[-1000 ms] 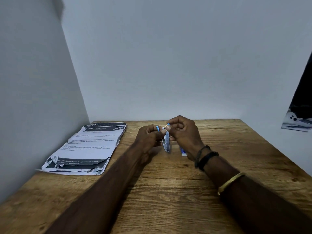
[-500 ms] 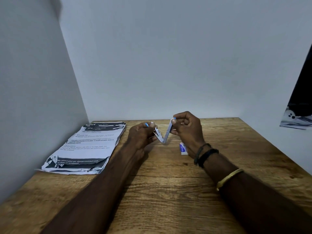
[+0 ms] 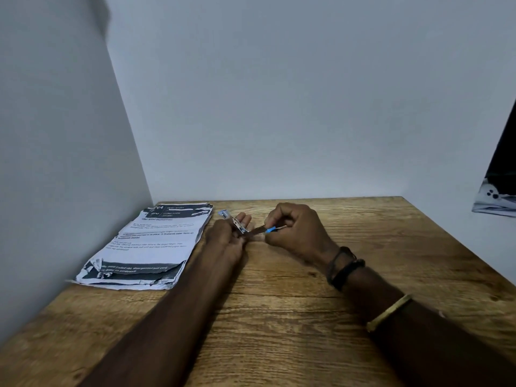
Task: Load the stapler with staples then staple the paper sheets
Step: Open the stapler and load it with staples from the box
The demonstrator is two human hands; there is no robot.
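Note:
A small blue and silver stapler [image 3: 237, 224] is spread wide open between my hands, low over the wooden table [image 3: 279, 317]. My left hand [image 3: 227, 238] holds the silver half, whose end points up and to the left. My right hand [image 3: 296, 231] grips the other half, with a blue tip showing at the fingers. A stack of printed paper sheets [image 3: 150, 244] lies flat at the table's left side, a short way left of my left hand. The staple box seen earlier is hidden behind my right hand.
Grey walls close the table on the left and at the back. A dark cloth with a white pattern [image 3: 497, 196] hangs at the right edge of view. Black bands and a gold bangle sit on my right wrist.
The stapler has gone from closed and upright to swung fully open. My hands have moved apart, and the right hand has dropped over the staple box.

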